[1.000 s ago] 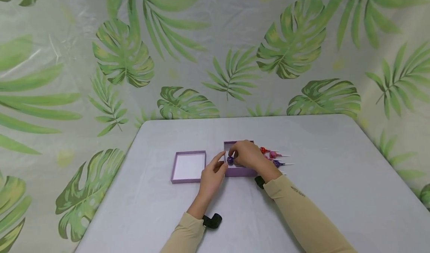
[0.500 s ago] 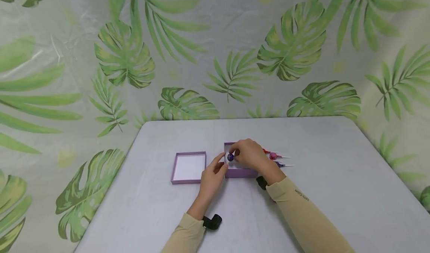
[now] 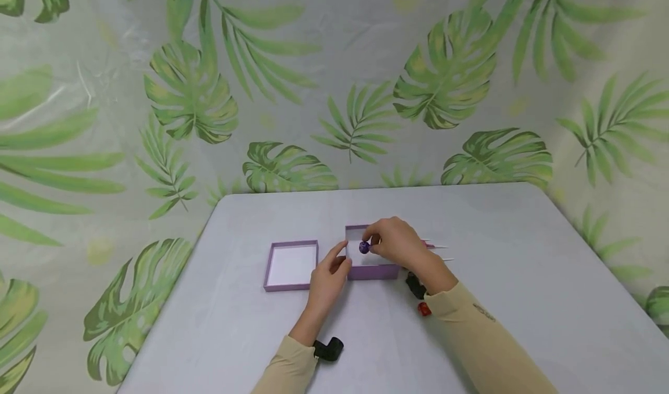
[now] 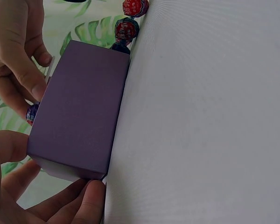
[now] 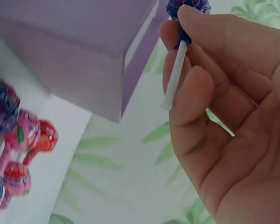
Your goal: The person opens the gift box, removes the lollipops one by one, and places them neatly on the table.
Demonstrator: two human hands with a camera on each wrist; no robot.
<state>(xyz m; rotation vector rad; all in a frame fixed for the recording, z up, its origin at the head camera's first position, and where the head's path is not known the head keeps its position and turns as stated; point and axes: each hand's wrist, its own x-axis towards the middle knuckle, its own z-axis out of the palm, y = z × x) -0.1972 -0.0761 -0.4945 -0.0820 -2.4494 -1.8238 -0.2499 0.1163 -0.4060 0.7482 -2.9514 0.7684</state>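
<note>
My right hand (image 3: 395,243) pinches a purple-wrapped lollipop (image 3: 364,247) over the purple box (image 3: 373,272). The right wrist view shows its white stick (image 5: 176,77) lying along the palm, with thumb and fingers around the wrapper's twist. At the box's left end, my left hand (image 3: 328,273) rests its extended fingers against the wall. Seen from the left wrist, one digit lies at the top rim and other fingers (image 4: 91,200) sit low by the table. Part of the box's open inside is hidden behind the right hand.
A shallow purple-edged lid (image 3: 291,264) lies left of the box, its white inside up. Right of the box lie several wrapped lollipops (image 5: 22,130), partly hidden in the head view. One red lollipop (image 3: 424,308) shows beside the right sleeve. A leaf-print sheet (image 3: 355,121) hangs behind the table.
My right hand has moved slightly right with the purple lollipop, away from the box's left wall. The red lollipop by the sleeve has come into view. My left hand stays at the box.
</note>
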